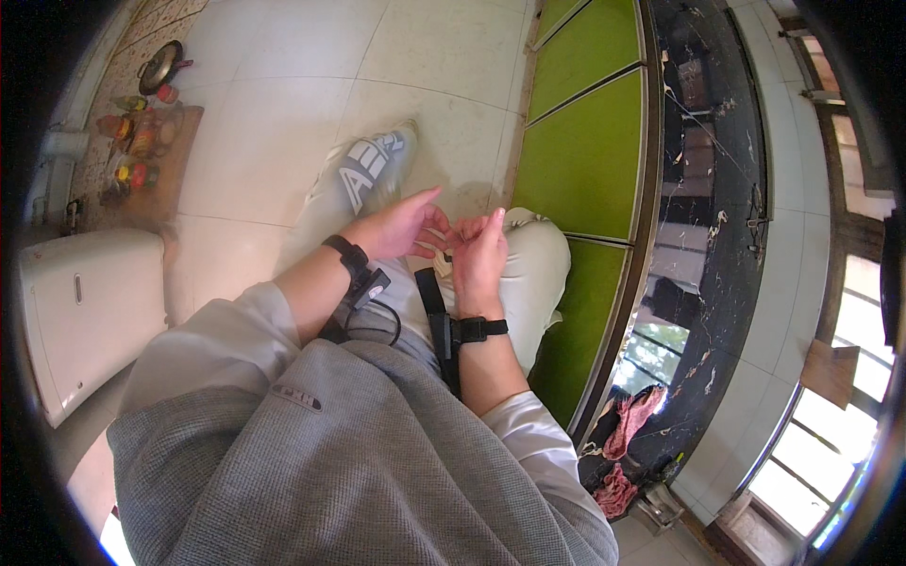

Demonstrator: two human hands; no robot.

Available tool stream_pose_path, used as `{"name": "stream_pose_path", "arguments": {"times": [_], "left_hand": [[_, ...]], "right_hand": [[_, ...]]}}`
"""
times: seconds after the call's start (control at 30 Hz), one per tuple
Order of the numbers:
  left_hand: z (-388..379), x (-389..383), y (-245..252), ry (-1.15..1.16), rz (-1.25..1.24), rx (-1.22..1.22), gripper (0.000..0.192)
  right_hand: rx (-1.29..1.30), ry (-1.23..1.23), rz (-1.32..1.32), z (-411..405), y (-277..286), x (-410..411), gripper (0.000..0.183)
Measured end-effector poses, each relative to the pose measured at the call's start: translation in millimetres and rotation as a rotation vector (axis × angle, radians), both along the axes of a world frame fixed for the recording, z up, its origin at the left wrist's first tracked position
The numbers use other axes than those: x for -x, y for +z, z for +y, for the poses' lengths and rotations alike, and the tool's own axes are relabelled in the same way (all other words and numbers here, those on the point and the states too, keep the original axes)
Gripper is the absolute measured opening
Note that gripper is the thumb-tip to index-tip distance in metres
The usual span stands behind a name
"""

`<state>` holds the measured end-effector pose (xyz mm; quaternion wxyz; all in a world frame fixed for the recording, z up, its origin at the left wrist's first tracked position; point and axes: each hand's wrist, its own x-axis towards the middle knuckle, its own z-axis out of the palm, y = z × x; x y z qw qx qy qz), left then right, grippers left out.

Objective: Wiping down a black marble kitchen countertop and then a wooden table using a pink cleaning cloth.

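Note:
My left hand (pixel 405 228) is raised above my lap, palm turned inward and fingers apart, with nothing visible in it. Its fingertips are close to my right hand (pixel 481 247), whose thumb points up and whose fingers are bent; whether anything small lies within them is hidden. A small cream-coloured thing (pixel 443 263) shows just below the fingers, too little of it to identify. Black straps with small devices are on both wrists, and a thin black cable (pixel 396 322) loops beside the left one. Below are my pale trousers (pixel 541 262), one knee bent.
Green cabinet doors (pixel 584 156) stand close on the right under a black marble-patterned countertop (pixel 715 283) with pink cloths (pixel 632 424). At the left are a white cabinet or appliance (pixel 99 311), a brown board (pixel 185 156) with bottles and jars, and a round pan or lid (pixel 161 67).

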<state>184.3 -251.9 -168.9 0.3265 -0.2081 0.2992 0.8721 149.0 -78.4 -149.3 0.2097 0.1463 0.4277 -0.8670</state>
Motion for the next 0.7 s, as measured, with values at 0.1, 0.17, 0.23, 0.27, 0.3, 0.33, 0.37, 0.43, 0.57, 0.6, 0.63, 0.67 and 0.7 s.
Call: {"name": "stream_pose_path", "arguments": {"times": [0.1, 0.17, 0.23, 0.27, 0.3, 0.33, 0.37, 0.43, 0.57, 0.6, 0.63, 0.67, 0.7], "left_hand": [[-0.9, -0.9, -2.7, 0.007, 0.009, -0.003, 0.062], [-0.2, -0.6, -1.8, 0.009, 0.019, 0.0, 0.062], [2.2, 1.9, 1.2, 0.031, -0.005, 0.017, 0.062], [2.9, 2.8, 2.6, 0.029, -0.004, 0.016, 0.062], [1.9, 1.9, 0.5, 0.059, 0.016, 0.053, 0.058], [0.9, 1.2, -0.6, 0.09, 0.037, 0.091, 0.054], [-0.1, -0.4, -3.7, 0.093, 0.035, 0.092, 0.054], [-1.0, -3.0, -8.5, 0.282, 0.08, 0.184, 0.036], [15.8, -5.0, 30.3, 0.323, 0.571, 0.857, 0.021], [13.3, -7.7, 50.4, 0.173, 0.77, 1.068, 0.03], [11.9, -9.3, 59.6, 0.009, 0.967, 1.272, 0.042], [12.6, -8.6, 51.1, -0.054, 1.074, 1.307, 0.055], [15.0, -6.3, 47.1, -0.052, 1.075, 1.309, 0.055]], "right_hand": [[-0.102, 0.06, 0.028, -3.7, 1.1, -2.0, 0.045], [-0.066, 0.064, 0.04, -6.2, 2.4, -3.3, 0.044], [-0.069, 0.044, 0.071, -5.3, -0.2, -1.1, 0.043], [-0.07, 0.026, 0.101, -4.5, -1.4, -0.3, 0.042], [-0.069, 0.029, 0.1, -5.5, -1.1, -0.6, 0.042], [-0.06, 0.012, 0.084, -6.3, -0.8, -0.9, 0.039], [-0.05, -0.005, 0.069, -7.2, -0.5, -1.4, 0.035], [-0.126, 0.014, 0.033, -10.1, 2.2, -1.4, 0.032], [-0.283, 0.075, 0.01, -2.8, -8.0, 2.0, 0.024], [-0.282, 0.078, 0.007, -6.1, -4.9, 0.6, 0.024], [-0.28, 0.076, 0.004, -9.1, -1.7, -0.7, 0.023], [-0.278, 0.074, 0.001, -11.9, 1.6, -1.9, 0.022], [-0.277, 0.075, 0.003, -10.3, -1.5, -0.9, 0.022]]}}
